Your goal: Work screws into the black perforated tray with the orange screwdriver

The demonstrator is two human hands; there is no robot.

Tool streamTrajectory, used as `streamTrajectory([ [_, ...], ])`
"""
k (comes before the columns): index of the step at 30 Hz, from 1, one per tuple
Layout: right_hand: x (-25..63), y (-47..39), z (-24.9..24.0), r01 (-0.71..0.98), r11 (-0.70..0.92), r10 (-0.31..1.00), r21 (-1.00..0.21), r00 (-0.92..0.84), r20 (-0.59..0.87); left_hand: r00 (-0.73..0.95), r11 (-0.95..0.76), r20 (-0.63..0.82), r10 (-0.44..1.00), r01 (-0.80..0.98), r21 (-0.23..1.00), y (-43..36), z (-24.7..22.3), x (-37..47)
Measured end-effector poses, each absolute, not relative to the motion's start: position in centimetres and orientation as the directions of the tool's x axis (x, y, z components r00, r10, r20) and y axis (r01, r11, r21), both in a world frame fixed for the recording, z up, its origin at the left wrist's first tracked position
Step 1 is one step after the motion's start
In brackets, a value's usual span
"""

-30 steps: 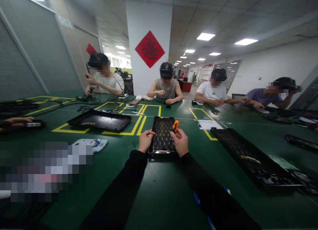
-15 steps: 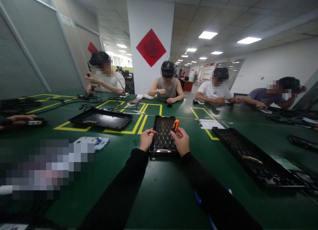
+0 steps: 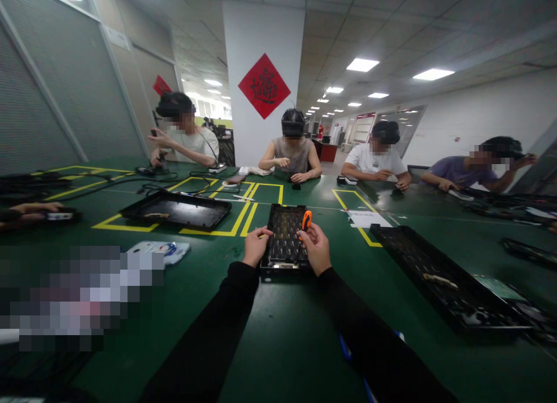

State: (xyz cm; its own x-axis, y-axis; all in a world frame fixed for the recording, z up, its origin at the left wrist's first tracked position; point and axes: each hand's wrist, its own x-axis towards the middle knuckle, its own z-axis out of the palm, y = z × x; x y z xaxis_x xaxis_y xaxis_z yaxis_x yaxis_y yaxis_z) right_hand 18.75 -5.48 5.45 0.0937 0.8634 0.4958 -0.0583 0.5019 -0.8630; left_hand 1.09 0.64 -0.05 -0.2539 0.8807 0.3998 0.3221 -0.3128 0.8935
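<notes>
In the head view, a black rectangular casing [image 3: 284, 240] with rows of small posts inside lies on the green table before me. My left hand [image 3: 256, 246] is closed on its left edge, thumb and fingertips at the rim. Over the casing's right side, my right hand [image 3: 317, 249] pinches a tool with an orange handle [image 3: 307, 219]. The handle points up and away from me. A thin dark part runs down below the fingers into the casing; its tip is too small to make out.
A wide black casing [image 3: 176, 210] stands at the left, and a long one [image 3: 444, 281] at the right. A clear plastic packet [image 3: 176, 251], a paper sheet [image 3: 369, 219] and cables [image 3: 156, 182] lie around. Several people sit across the table; another person's hand [image 3: 37, 207] is at far left.
My right hand and the orange-handled tool have shifted very slightly; my left hand keeps its place. Across the table, the hands of the person in white have moved.
</notes>
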Motion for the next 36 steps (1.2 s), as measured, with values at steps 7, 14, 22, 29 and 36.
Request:
streamTrajectory([
  [7,19.0,-4.9,5.0,0.061,0.540,0.829,-0.839,0.131,0.543,-0.261,-0.307,0.389,0.883,0.305,0.901,0.5,0.1,1.1],
  [14,19.2,-4.5,4.7,-0.103,0.477,0.877,-0.873,0.123,0.465,-0.267,-0.300,0.377,0.887,0.288,0.910,0.5,0.1,1.1],
  [22,18.9,-4.4,4.8,-0.080,0.443,0.894,-0.893,0.115,0.433,-0.267,-0.308,0.382,0.885,0.281,0.909,0.3,0.2,1.1],
  [29,19.2,-4.5,4.9,-0.005,0.488,0.863,-0.873,0.148,0.482,-0.253,-0.317,0.389,0.886,0.284,0.905,0.5,0.1,1.1],
  [36,19.0,-4.4,4.6,-0.084,0.472,0.878,-0.877,0.129,0.460,-0.256,-0.312,0.384,0.887,0.281,0.908,0.5,-0.1,0.9],
])
